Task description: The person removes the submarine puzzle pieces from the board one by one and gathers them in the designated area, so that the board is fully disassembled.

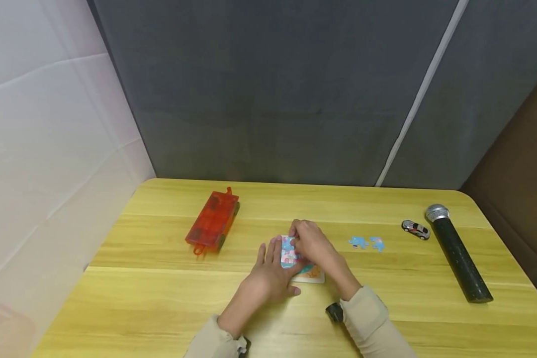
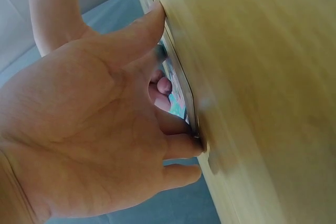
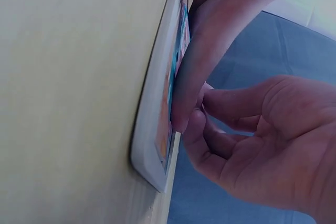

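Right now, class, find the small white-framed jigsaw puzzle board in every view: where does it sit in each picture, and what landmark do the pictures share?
Head: the white-framed jigsaw puzzle board lies centre on the yellow wooden table, under both hands.
Left wrist: seen edge-on, centre, against the left hand fingertips.
Right wrist: its white frame runs left of centre, beside the right hand.
Shared landmark: the table.

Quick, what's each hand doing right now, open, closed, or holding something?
Left hand: open, straight fingers pressing flat on the puzzle board.
Right hand: fingers curled, pressing on the puzzle board; whether it pinches a piece cannot be told.
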`<state>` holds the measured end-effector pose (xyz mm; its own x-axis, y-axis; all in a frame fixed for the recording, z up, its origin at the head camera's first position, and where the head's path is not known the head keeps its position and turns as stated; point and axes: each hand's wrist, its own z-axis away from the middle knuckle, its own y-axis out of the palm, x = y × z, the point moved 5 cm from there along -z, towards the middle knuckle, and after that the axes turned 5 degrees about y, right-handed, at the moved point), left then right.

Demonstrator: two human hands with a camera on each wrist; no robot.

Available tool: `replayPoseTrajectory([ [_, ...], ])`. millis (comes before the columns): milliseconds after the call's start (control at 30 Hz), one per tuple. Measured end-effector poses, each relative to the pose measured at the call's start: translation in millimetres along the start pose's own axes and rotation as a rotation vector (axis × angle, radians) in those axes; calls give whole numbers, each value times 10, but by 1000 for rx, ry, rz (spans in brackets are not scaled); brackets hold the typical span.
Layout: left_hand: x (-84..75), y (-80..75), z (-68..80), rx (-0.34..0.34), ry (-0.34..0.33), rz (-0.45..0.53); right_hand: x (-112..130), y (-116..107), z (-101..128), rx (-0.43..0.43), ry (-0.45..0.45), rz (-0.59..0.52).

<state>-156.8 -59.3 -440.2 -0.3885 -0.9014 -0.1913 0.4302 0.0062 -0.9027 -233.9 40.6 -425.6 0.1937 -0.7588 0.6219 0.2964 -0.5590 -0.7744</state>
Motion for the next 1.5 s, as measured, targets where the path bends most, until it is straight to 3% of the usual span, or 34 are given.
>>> replayPoseTrajectory([
  [167, 73, 141, -113, -6, 9, 37, -5, -23, 30, 36, -2, -77],
  [433, -32, -36, 40, 10, -13, 26, 1, -94, 68, 66, -1, -122],
  [667, 95, 176, -122, 6, 8, 75, 32, -113, 83, 114, -20, -98],
  [833, 126, 233, -172, -15, 12, 51, 49, -130, 105, 127, -42, -93],
  [1067, 123, 239, -172, -8, 8, 46, 46, -132, 105, 99, -64, -101],
  [1367, 113, 230, -172, 2, 7, 16, -22, -168, 69, -7, -82, -149],
  [1500, 113, 225, -172, 0, 0, 4, -88, -267, 47, 1, -76, -147],
])
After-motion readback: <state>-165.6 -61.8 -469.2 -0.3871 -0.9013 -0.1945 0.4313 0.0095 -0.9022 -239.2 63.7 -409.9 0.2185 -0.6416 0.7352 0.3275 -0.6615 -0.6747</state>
